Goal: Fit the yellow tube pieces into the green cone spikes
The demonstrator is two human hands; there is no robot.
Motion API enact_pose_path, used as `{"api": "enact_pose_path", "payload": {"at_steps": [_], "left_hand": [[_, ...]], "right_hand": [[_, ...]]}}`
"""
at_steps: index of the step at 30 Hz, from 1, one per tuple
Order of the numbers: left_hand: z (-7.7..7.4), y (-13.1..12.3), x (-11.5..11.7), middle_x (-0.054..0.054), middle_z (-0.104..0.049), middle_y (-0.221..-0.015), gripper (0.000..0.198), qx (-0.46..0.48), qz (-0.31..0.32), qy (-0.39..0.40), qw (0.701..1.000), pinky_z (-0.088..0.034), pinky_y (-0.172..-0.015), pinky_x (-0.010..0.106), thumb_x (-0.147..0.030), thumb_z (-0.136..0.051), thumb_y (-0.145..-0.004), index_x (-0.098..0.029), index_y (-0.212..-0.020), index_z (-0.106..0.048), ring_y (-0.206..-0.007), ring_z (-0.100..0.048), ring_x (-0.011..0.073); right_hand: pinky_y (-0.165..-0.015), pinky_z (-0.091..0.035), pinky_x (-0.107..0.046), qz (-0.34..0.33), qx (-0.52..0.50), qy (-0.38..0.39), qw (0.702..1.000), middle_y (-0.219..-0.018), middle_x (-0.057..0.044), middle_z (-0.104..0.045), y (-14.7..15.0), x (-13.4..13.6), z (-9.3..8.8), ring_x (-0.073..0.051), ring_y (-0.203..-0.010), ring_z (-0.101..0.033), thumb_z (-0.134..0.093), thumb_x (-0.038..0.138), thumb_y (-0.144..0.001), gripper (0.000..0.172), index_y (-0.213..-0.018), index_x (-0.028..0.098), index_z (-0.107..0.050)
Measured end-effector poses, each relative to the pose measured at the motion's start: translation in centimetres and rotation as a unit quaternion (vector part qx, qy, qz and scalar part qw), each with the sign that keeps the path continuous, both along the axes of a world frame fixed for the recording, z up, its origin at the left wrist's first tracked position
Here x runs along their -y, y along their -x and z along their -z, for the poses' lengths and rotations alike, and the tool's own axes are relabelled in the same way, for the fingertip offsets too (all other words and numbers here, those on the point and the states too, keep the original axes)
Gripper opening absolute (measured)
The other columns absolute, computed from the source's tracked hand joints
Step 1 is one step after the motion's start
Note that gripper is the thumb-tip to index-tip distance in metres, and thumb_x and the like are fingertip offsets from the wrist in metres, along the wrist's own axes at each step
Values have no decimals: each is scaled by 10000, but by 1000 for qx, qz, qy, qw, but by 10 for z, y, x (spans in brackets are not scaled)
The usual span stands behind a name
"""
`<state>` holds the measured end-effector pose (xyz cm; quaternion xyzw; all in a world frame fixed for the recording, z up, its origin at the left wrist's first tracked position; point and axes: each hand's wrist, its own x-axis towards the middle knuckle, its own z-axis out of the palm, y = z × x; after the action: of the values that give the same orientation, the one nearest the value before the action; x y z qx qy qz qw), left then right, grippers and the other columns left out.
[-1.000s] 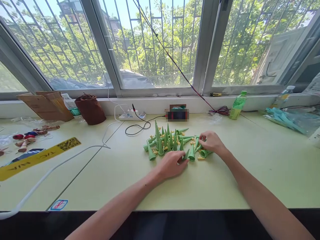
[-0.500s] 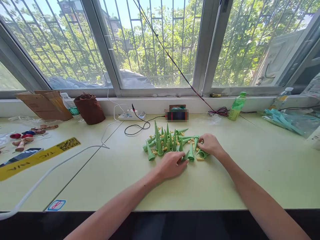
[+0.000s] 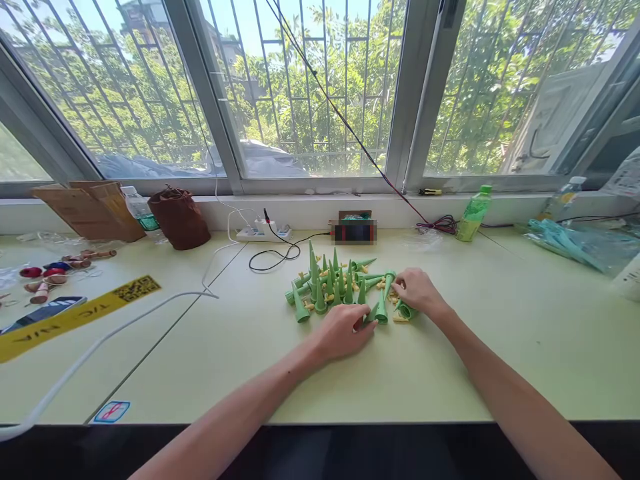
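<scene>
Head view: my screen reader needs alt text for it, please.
Two bare hands work at a pile of green cones on a pale green table: left hand at its near edge, right hand at its right side. Barred windows behind.

A pale green table point(image 3: 450, 373) fills the lower half of the frame beneath a barred window point(image 3: 310, 87). At centre lies a heap of green cones point(image 3: 333, 285), some upright, some tipped over, with small yellow pieces point(image 3: 320, 272) scattered among them. The left hand point(image 3: 344, 331) rests at the heap's near edge, fingers curled onto a lying cone point(image 3: 371, 311). The right hand point(image 3: 417, 291) sits at the heap's right side, fingertips among the cones. Behind the heap, a white power strip point(image 3: 263, 233) lies near the sill. At upper right stands a green bottle point(image 3: 474, 213); at left, a brown bag point(image 3: 179, 217) and a yellow strip point(image 3: 75, 317).
</scene>
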<state>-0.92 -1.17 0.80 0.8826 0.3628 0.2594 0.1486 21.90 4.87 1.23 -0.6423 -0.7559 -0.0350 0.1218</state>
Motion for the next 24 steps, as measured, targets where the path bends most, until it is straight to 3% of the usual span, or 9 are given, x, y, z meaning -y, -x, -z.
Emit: {"api": "enact_pose_path", "payload": {"at_steps": [11,24], "left_hand": [[-1,0,1,-26,-506,-605,260,-4,1,-2,1000,-316,-549,225,-271,-551,-866,-179,-643,-456,-540,-400,94],[-3,0,1,-33,-493,-602,264,-6,3,0,1000,-306,-548,223,-276,-542,-868,-182,-646,-433,-540,-396,94]], "right_hand": [[-749,-361,-273,-18,-31,-23,999,-810,-103,-683,-1,-1,3,-191,-793,-575,-465,248,-904,306,-754,146,-712],[-750,-367,-280,-11,-25,37,999,-843,-66,-709,5,10,-11,-204,-841,-617,-606,277,-765,185,-833,184,-750]]}}
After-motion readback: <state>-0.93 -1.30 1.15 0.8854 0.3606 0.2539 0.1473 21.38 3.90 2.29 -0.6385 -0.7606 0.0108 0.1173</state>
